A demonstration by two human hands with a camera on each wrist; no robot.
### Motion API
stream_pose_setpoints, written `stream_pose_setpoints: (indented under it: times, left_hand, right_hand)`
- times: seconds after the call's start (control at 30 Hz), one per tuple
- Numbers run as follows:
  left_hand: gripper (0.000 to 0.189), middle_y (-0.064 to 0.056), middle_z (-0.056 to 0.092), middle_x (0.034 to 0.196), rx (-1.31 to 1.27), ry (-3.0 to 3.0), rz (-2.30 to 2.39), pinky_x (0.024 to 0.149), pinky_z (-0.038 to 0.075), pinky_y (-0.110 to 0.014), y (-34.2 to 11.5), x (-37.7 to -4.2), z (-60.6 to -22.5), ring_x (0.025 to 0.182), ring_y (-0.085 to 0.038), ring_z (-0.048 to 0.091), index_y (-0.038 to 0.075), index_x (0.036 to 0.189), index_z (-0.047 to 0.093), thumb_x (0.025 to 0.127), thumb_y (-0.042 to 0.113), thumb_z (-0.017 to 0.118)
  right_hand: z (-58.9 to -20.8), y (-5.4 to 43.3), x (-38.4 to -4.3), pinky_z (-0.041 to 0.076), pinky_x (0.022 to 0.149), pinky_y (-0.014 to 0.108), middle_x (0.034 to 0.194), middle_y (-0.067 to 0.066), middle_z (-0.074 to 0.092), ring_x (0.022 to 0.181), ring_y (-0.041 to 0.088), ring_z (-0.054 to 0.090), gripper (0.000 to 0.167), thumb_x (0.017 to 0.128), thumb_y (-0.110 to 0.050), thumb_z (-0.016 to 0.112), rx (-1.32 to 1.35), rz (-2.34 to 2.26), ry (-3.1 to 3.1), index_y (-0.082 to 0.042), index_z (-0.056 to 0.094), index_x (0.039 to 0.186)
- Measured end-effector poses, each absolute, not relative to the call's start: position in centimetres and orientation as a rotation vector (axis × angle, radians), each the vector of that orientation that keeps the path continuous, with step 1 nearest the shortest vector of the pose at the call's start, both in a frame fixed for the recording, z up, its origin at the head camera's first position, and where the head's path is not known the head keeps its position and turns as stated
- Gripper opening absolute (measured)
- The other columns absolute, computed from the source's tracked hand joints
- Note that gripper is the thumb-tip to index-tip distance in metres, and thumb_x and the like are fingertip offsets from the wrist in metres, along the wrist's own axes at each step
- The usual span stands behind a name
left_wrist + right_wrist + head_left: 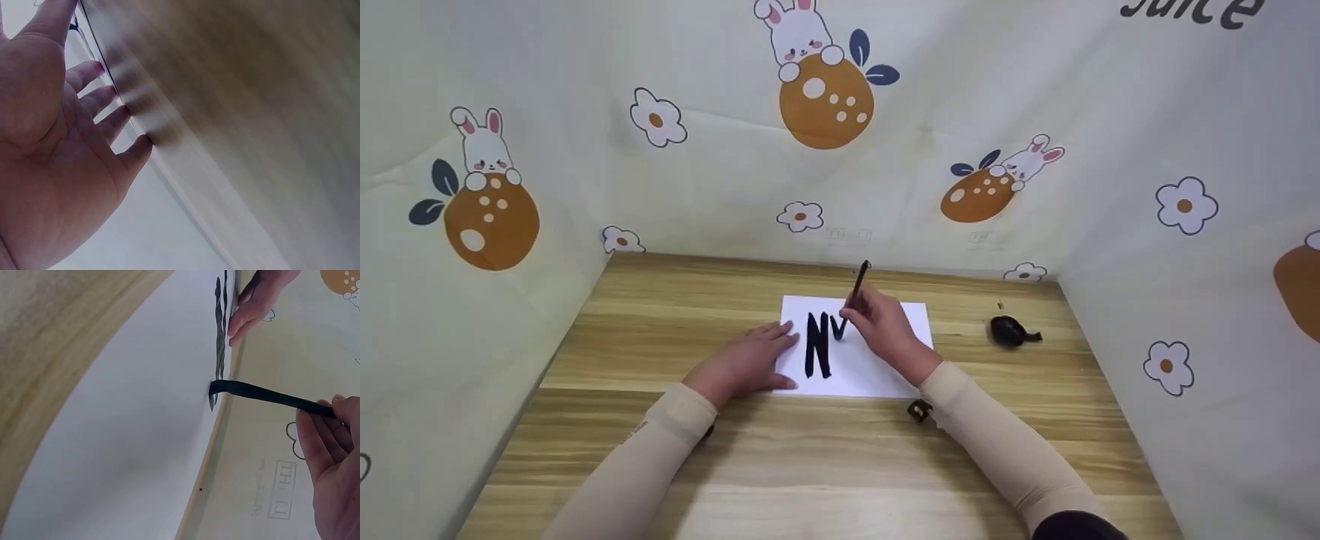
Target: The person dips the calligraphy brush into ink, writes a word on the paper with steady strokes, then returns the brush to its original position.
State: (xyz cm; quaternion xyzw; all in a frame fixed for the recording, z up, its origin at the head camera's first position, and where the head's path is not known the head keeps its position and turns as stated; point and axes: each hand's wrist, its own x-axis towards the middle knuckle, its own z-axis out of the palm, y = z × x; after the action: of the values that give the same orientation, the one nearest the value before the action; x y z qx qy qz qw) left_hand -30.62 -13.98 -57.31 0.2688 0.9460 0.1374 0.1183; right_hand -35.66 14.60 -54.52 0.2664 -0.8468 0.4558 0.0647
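Observation:
A white sheet of paper (877, 375) lies on the table, with a thick black letter N (817, 345) on its left part and a smaller V-shaped black stroke (838, 330) beside it. My right hand (889, 326) pinches a slim black brush (858, 283) between thumb and fingers. In the right wrist view the bent tip of the brush (253, 391) meets the paper at the end of the black strokes. My left hand (746, 360) rests at the sheet's left edge, fingers spread and fairly straight, the fingertips on the paper.
A small black rounded object with a short stub (1009, 331) sits on the wooden table (660, 300) to the right of the paper. Pale fabric walls (720, 172) printed with rabbits, oranges and flowers enclose the back and both sides.

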Motion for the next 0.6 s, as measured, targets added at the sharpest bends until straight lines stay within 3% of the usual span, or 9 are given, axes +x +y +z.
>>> stream_pose_setpoints:
  times: [0.6]
  left_hand:
    - [0.095,-0.019,0.029,0.18,0.822,2.772,0.417,0.132,0.027,-0.065,-14.0,-30.5,-57.1,0.164,-0.045,0.028,0.004,0.17,0.042,0.099,0.057,0.079]
  right_hand:
    - [-54.1,14.9,-33.9,0.066,0.089,0.035,0.099,0.002,0.079,0.097,0.016,0.078,0.012,0.105,-0.015,0.078,0.883,1.341,-2.606,-0.008,0.069,0.108]
